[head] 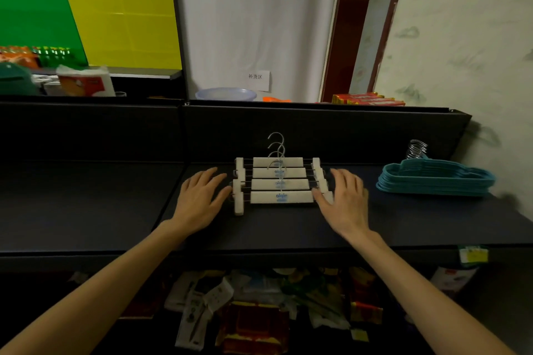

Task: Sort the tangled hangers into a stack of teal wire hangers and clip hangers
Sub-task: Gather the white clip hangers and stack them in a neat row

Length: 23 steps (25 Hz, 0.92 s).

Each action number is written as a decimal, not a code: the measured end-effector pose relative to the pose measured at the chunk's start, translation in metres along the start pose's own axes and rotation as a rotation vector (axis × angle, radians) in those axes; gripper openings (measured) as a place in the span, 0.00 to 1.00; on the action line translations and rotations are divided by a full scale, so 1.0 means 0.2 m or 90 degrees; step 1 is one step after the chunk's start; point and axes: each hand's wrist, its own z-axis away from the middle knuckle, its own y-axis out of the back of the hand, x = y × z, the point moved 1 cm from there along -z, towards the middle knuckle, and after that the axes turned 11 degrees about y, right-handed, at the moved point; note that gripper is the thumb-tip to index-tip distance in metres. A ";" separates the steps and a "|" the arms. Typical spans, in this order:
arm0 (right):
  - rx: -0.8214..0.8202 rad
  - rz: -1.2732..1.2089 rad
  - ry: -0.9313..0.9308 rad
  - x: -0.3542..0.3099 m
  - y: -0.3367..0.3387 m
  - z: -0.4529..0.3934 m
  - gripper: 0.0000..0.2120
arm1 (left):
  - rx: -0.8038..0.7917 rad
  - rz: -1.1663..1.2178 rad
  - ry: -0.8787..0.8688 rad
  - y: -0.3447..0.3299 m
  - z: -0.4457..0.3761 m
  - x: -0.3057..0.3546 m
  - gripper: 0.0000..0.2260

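Hands flanked the clip hangers (pixel 279 181) when we logged this frame. We counted 4 white clip hangers lying flat on the dark shelf (pixel 115 204), staggered front to back, metal hooks pointing toward the back panel, blue print on the middle bars. Our left hand (pixel 199 199) lay palm down just left of the stack, fingers straight and spread wide, thumb touching or nearly touching the left-end clips of the nearest hangers; we could not tell if contact was firm. Our right hand (pixel 344 202) mirrored it on the right side, fingers straight and loosely spread, thumb against the right-end clip of the front hanger. Neither hand curled round anything. We saw the teal wire hangers (pixel 435 180) piled as 1 neat stack well to the right on the same shelf, near the wall, silver hooks bunched at the back. Behind the shelf we noted a pale blue bowl (pixel 226 94), a white curtain (pixel 259 23) with a small paper label (pixel 259 80), and green and yellow boards at left. Mixed packaged goods (pixel 259 311) sat on the level below.
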 end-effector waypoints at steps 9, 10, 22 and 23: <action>-0.043 0.008 0.235 -1.43 -0.50 0.00 0.37 | -0.037 -0.272 0.072 0.54 0.24 -1.21 0.36; -0.052 -0.018 0.252 -1.66 -0.57 0.00 0.37 | -0.023 -0.263 0.107 0.63 0.30 -1.40 0.37; -0.253 -0.333 0.381 -3.57 -1.13 -0.33 0.33 | 0.076 -0.165 0.345 1.32 0.41 -2.90 0.32; -0.258 -0.344 0.367 -3.67 -1.19 -0.40 0.34 | 0.077 -0.151 0.353 1.35 0.34 -3.00 0.31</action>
